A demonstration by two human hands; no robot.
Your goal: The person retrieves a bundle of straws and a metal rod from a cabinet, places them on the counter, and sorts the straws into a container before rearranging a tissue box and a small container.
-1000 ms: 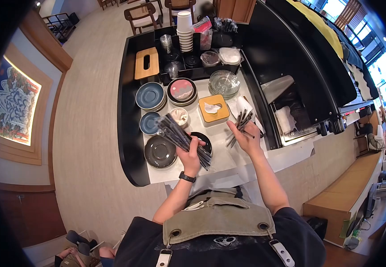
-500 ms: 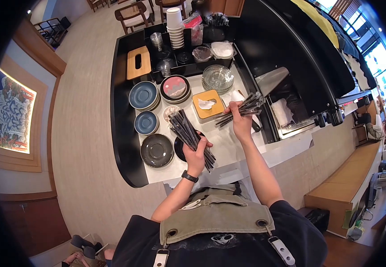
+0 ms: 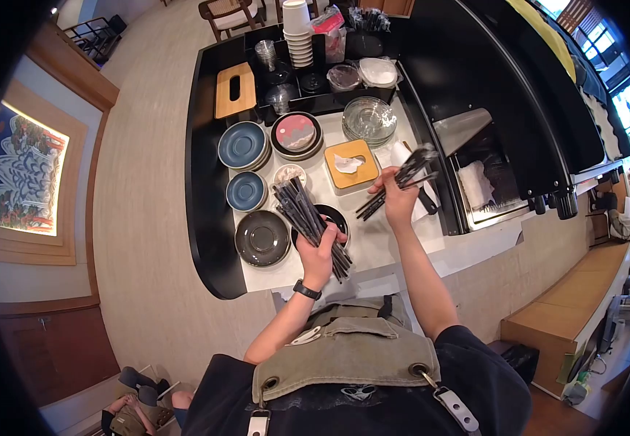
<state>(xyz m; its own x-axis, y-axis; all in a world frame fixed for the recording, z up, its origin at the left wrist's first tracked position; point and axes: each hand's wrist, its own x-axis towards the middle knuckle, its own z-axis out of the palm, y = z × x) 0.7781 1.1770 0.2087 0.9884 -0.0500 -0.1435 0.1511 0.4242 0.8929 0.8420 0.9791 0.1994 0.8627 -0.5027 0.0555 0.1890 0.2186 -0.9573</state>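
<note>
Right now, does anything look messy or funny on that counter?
Nothing is spilled or broken. The only untidy bit: the black sticks in the right hand fan out unevenly, while the left hand holds its bundle neatly.

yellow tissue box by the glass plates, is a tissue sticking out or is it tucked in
Sticking out. A white tissue pokes up through the slot in the yellow tissue box on the counter.

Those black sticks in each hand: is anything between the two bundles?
Nothing visible. The left hand grips the big bundle of sticks above the dark saucers; the right hand holds the smaller bundle beside it, with only bare counter below the gap.
</note>
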